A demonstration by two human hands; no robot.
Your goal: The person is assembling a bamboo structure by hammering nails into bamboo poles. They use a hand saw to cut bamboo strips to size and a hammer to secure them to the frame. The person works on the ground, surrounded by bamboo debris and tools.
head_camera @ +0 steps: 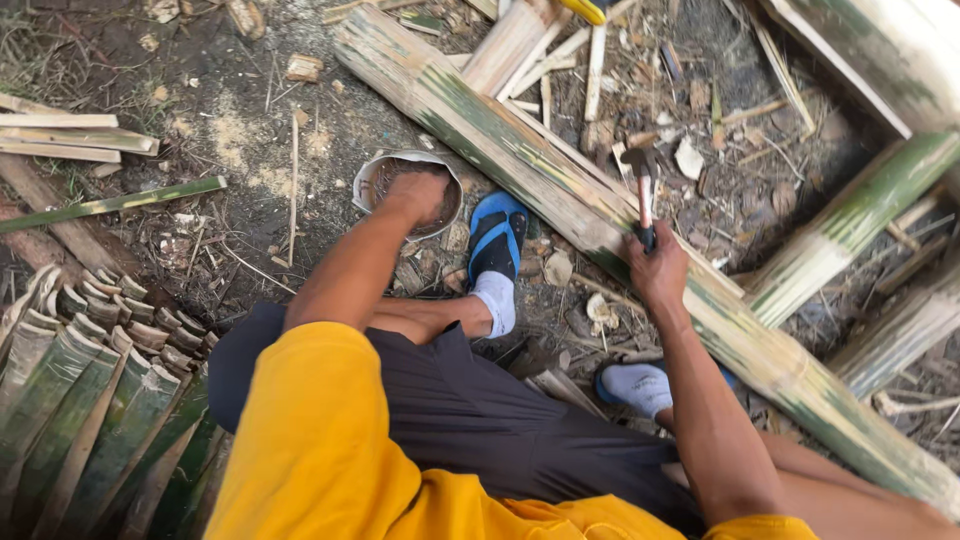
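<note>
My left hand point(420, 192) reaches down into a small round metal tin point(372, 180) on the dirt, fingers curled among dark contents that I cannot make out. My right hand point(656, 268) grips the handle of a hammer point(642, 172) held upright, its metal head above a long split green bamboo pole point(500, 135) that runs diagonally across the ground. I squat in a yellow shirt and dark trousers, with white socks and blue sandals point(497, 235) beside the tin.
A stack of split green bamboo slats point(90, 400) lies at lower left. More bamboo poles point(860, 215) cross at right. Loose strips point(70, 135), wood chips and sawdust litter the dirt.
</note>
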